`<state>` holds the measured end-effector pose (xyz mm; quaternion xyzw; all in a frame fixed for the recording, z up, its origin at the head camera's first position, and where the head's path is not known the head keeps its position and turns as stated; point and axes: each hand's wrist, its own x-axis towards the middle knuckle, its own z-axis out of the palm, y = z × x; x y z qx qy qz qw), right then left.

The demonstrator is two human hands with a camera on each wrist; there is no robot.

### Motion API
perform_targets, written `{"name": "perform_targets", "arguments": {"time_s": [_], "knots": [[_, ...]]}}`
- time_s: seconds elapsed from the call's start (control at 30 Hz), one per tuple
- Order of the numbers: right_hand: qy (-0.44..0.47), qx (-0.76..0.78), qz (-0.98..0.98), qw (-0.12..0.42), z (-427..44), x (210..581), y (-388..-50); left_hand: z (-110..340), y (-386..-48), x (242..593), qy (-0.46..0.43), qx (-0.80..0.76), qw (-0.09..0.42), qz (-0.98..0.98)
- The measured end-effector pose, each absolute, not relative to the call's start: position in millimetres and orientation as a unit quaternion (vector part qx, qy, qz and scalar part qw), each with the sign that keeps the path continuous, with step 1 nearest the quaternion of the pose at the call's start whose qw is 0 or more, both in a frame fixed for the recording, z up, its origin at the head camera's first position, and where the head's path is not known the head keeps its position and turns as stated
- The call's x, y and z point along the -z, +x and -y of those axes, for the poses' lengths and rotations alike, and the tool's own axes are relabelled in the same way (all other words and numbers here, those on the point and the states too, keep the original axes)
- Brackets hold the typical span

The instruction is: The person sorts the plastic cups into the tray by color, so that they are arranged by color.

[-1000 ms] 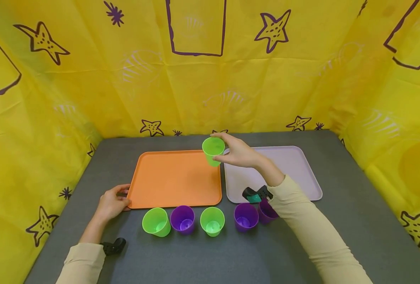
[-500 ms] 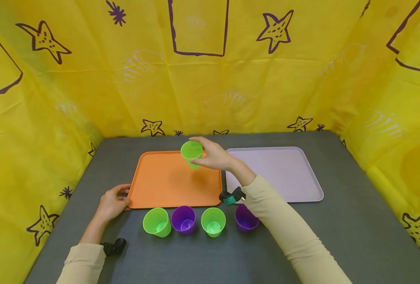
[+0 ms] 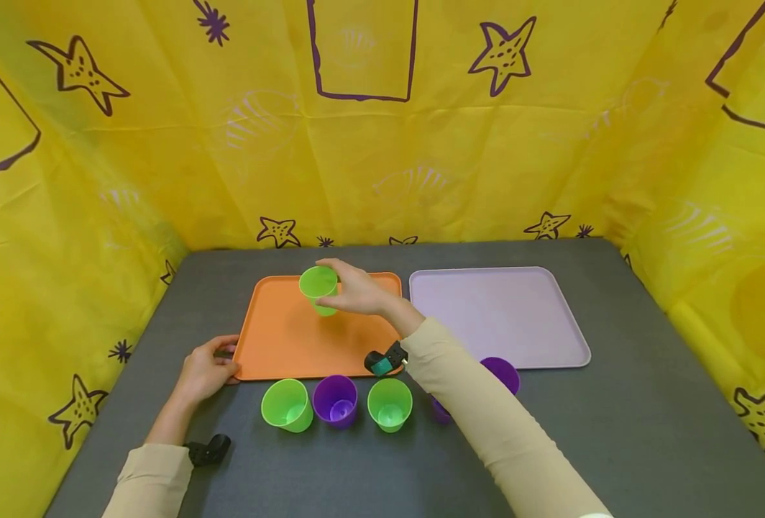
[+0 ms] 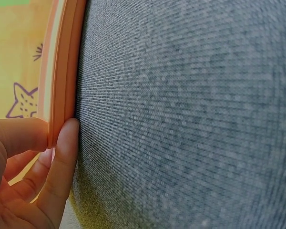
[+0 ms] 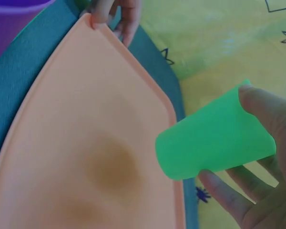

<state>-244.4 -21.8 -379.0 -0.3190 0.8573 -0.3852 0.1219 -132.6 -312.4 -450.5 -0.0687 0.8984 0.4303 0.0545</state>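
Observation:
My right hand (image 3: 361, 291) grips a green cup (image 3: 318, 283) near its rim and holds it above the orange tray (image 3: 292, 352). In the right wrist view the green cup (image 5: 212, 136) hangs clear of the tray (image 5: 86, 95), between the thumb and fingers. My left hand (image 3: 203, 370) is at the tray's near left corner. The left wrist view shows the thumb and fingers of the left hand (image 4: 33, 176) pinching the edge of the orange tray (image 4: 66, 62).
A lilac tray (image 3: 499, 316) lies to the right of the orange one. Along the front stand a green cup (image 3: 287, 406), a purple cup (image 3: 335, 402) and another green cup (image 3: 390, 406). A purple cup (image 3: 502, 372) and another (image 3: 441, 412) are partly behind my right sleeve.
My right hand has carried the green cup leftward, from the gap between the trays to above the orange tray. My left hand has stayed at the tray corner.

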Motion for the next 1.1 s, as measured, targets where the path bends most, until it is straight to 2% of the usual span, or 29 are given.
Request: {"name": "perform_targets", "arguments": {"time_s": [0.7, 1.1], "knots": [[-0.329, 0.379, -0.845, 0.185, 80, 398, -246, 315, -133, 452, -0.066, -0.449, 0.055, -0.890], [-0.355, 0.337, -0.854, 0.180, 108, 400, -241, 314, -134, 451, -0.065, -0.443, 0.057, -0.892]]}}
